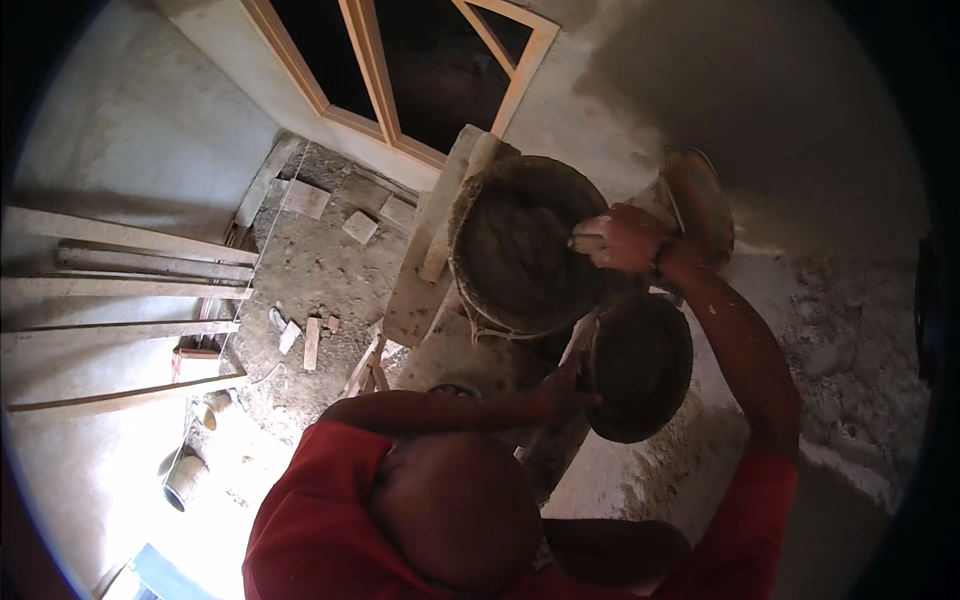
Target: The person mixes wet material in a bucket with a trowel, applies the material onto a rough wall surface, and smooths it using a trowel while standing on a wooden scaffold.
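Grey, wet-looking mortar (pixel 525 245) is held in a large round bucket (pixel 508 328), its rim caked with the same stuff. The bucket is set against the right edge of a pale plank (pixel 408 312), toward the plank's far end; how it is borne underneath cannot be told. Over the bucket's right rim the right hand (pixel 632 238) is held, fingers closed around a short handle (pixel 583 243) whose pale end is pointed leftward over the mortar. What is fixed to the handle is hidden. A dark band (pixel 660 257) is worn on the right wrist.

Just below the bucket's lower right rim, a dark round pan (pixel 642 368) is held tilted by the left hand (pixel 570 393); its left edge is grasped, though the fingers are partly lost in shadow. Red sleeves (pixel 745 530) are worn on both arms.

Beyond the right hand, a round orange-brown object (pixel 707 205) is seen near the wall (pixel 750 120), which is marked by a broad darker patch. At the far side, a wooden window frame (pixel 378 75) is set in the wall. Flat blocks (pixel 360 227) are scattered over the dirty floor (pixel 330 265); long boards (pixel 130 286) are ranged along the left wall.
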`<state>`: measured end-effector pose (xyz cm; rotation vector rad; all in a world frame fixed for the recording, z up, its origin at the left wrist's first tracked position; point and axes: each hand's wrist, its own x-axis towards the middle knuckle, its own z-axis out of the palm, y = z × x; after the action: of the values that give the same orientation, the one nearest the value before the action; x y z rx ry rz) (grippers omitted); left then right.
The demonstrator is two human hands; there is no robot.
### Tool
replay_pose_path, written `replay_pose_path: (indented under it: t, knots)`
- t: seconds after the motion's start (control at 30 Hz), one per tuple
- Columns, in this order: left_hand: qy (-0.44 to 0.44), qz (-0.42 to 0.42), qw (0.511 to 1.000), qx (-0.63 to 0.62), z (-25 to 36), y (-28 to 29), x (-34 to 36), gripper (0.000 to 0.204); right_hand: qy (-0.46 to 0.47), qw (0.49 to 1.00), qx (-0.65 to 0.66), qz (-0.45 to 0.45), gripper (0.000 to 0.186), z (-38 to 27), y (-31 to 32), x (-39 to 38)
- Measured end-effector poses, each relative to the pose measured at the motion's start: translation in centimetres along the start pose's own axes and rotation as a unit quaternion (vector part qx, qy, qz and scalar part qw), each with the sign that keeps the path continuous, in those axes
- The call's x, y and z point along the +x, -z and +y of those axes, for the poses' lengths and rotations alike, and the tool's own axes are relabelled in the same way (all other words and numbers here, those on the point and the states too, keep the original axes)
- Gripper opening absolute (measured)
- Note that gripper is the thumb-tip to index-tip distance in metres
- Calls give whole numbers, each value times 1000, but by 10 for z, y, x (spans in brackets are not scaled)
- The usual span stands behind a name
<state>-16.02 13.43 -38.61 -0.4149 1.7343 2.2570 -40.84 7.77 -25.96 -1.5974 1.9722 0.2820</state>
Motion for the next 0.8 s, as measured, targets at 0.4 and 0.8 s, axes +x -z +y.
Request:
replay_pose_path:
  t: [0.4,0.8]
  knots:
    - [3,-18,1000,17,16,7,-7,90,62,986,149,41,46,1,-25,-7]
    - [42,-26,999,24,19,8,-9,89,3,951,309,13,47,-1,-27,-32]
